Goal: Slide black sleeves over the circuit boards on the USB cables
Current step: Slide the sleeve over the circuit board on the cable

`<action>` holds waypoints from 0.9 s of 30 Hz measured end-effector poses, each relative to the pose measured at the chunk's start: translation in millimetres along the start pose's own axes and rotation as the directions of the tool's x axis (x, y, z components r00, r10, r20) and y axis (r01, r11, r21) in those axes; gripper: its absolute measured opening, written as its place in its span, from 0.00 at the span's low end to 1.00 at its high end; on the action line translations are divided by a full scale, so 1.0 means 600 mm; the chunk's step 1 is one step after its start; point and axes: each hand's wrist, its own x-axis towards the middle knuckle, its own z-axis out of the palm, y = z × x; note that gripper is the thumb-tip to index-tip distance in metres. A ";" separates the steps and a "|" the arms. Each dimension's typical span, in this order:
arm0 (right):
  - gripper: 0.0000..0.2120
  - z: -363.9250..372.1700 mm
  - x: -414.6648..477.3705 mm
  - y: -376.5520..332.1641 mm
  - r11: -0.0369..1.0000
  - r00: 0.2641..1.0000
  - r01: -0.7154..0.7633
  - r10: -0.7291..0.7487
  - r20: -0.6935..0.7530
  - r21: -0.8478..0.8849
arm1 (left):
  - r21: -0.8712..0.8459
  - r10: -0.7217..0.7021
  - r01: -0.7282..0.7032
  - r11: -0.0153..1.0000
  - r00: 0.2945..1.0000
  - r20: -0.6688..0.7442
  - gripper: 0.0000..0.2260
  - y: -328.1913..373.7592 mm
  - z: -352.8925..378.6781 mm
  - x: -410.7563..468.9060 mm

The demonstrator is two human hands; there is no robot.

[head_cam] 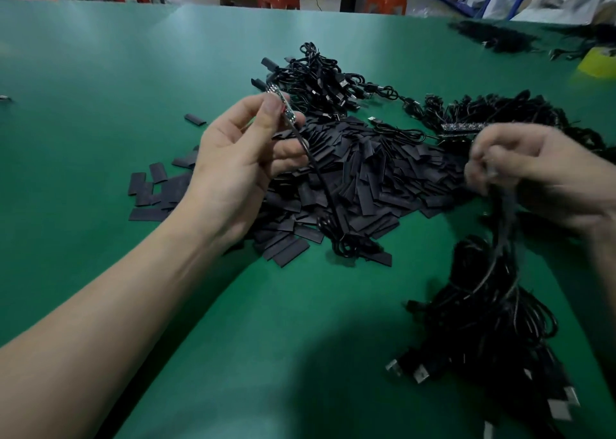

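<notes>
My left hand (245, 157) pinches a bare circuit board (282, 104) between thumb and fingers, held above the table; its black cable (321, 185) hangs down onto a heap of flat black sleeves (366, 178). My right hand (533, 172), blurred by motion, grips a cable (500, 238) rising from a bundle of USB cables (483, 325) at the near right. Another bare circuit board (463, 127) lies just beyond my right hand's fingers. No sleeve is on the board in my left hand.
The green table (100, 88) carries a tangle of cables (316, 78) behind the sleeve heap and more at the right (520, 108). A yellow tape roll (598, 61) sits far right. Loose sleeves (150, 188) lie to the left. Red stools stand beyond the far edge.
</notes>
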 end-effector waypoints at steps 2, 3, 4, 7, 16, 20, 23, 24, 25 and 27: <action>0.23 0.005 0.005 -0.002 0.981 0.998 -0.060 0.053 -0.040 -0.183 | 0.022 0.003 -0.004 1.000 1.000 0.024 0.05 0.001 -0.001 -0.001; 0.23 0.013 0.009 -0.003 0.959 0.997 -0.047 0.027 -0.077 -0.280 | 0.048 0.006 -0.008 0.999 0.999 0.033 0.04 0.000 -0.002 -0.001; 0.21 0.020 0.018 0.002 0.923 0.992 -0.026 -0.024 -0.124 -0.383 | 0.090 0.013 -0.016 0.996 0.999 0.036 0.05 -0.001 -0.002 -0.001; 0.19 0.066 0.031 -0.033 0.879 0.969 -0.004 -0.115 -0.221 -0.477 | 0.261 0.074 -0.078 0.962 0.997 0.027 0.08 -0.006 -0.007 -0.002; 0.08 0.246 0.063 -0.075 0.974 0.980 0.201 -0.199 0.026 -0.106 | 0.391 0.201 -0.206 0.897 0.978 0.055 0.03 -0.017 -0.011 -0.002; 0.10 0.233 0.052 -0.100 0.975 0.977 0.208 -0.204 -0.056 0.077 | 0.542 0.236 -0.303 0.784 0.953 0.192 0.07 -0.008 -0.021 0.001; 0.12 0.187 0.044 -0.130 0.943 0.957 0.274 -0.248 -0.151 0.189 | 0.785 0.101 -0.410 0.464 0.905 0.413 0.06 0.006 -0.048 0.017; 0.12 0.166 0.041 -0.142 0.931 0.947 0.302 -0.269 -0.176 0.203 | 0.824 0.024 -0.470 0.316 0.872 0.488 0.07 0.011 -0.058 0.023; 0.12 0.145 0.039 -0.152 0.931 0.937 0.323 -0.289 -0.195 0.170 | 0.836 -0.056 -0.514 0.192 0.845 0.532 0.09 0.015 -0.065 0.026; 0.14 0.108 0.033 -0.163 0.942 0.919 0.333 -0.333 -0.212 -0.035 | 0.843 -0.189 -0.536 0.043 0.824 0.534 0.14 0.023 -0.075 0.029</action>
